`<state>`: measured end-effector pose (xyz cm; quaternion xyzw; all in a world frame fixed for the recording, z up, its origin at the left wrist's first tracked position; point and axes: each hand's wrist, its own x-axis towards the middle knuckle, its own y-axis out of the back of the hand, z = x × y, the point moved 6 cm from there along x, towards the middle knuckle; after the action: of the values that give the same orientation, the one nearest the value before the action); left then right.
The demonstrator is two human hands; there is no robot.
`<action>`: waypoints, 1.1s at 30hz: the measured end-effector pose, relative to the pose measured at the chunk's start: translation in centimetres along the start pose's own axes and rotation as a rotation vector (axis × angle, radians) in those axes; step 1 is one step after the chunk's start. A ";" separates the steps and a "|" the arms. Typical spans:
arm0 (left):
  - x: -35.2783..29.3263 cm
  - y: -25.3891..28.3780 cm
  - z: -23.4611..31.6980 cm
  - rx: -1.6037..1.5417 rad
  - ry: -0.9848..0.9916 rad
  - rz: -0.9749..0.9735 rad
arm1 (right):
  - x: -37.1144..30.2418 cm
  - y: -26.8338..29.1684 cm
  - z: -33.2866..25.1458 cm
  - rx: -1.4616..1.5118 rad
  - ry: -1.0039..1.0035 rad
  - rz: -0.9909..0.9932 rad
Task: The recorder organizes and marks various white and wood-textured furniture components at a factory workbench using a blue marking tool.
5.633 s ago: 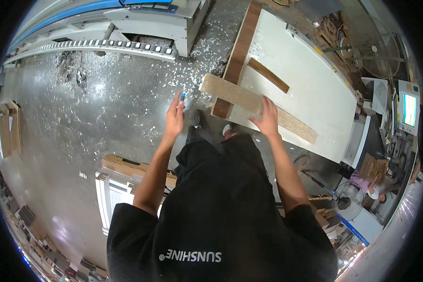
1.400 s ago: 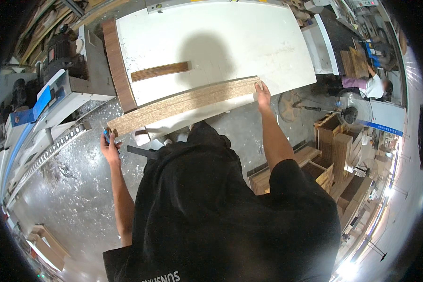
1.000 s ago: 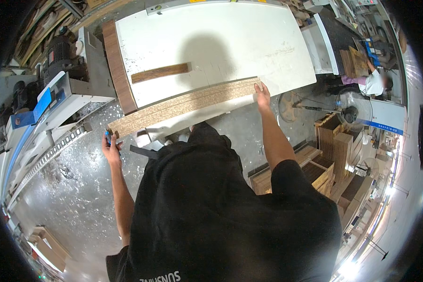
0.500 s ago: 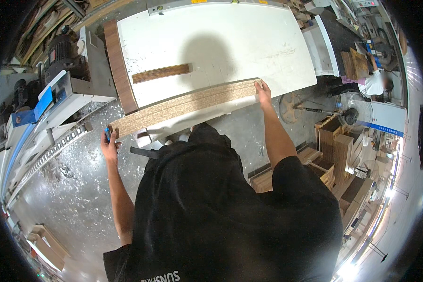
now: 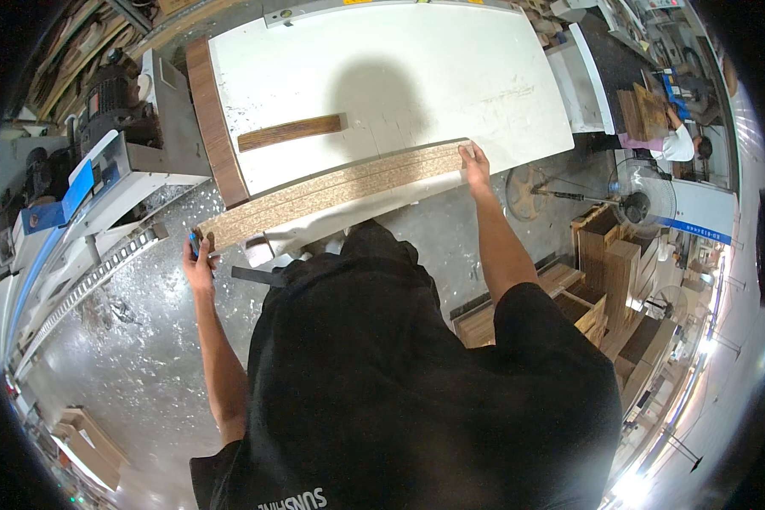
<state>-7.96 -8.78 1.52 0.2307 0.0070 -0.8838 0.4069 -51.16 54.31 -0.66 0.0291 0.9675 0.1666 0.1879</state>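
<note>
Several long particleboard strips [image 5: 340, 189], their speckled raw edges facing up, lie side by side along the near edge of a white-topped table [image 5: 484, 59]. At their right end, my right hand [image 5: 476, 163] grips them with thumb and fingers. My left hand [image 5: 201, 265] is closed at the left end, which juts past the table. In it is a small blue and dark tool [image 5: 195, 244], too small and covered to name; the fingertips are by the strip ends. A short dark wood-grain strip [image 5: 289, 133] lies on the tabletop beyond the particleboard.
A brown board [image 5: 216, 119] runs along the table's left edge. A spirit level [image 5: 314, 12] lies at the far edge. Machinery with a motor [image 5: 115, 106] stands left. To the right are a standing fan [image 5: 633, 206], wooden boxes [image 5: 602, 255] and a co-worker [image 5: 678, 143] handling boards.
Both my hands and the strips stay almost in place. At the far right, the co-worker has shifted and leans with an arm toward the boards.
</note>
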 end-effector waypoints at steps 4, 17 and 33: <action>-0.6 0.4 0.0 -0.044 0.007 0.004 | 0.0 -0.5 0.0 -0.025 -0.011 0.009; -3.5 2.7 -0.6 -0.216 0.014 0.253 | -3.5 -5.2 -6.7 -0.849 0.296 0.268; -7.3 2.4 -8.8 -0.285 -0.014 0.186 | -37.5 -49.0 -12.4 -0.976 1.280 -0.718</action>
<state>1.43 -3.35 -2.91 0.1640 0.1080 -0.8340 0.5156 -20.70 -0.17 7.15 -0.4592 0.6587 0.4766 -0.3579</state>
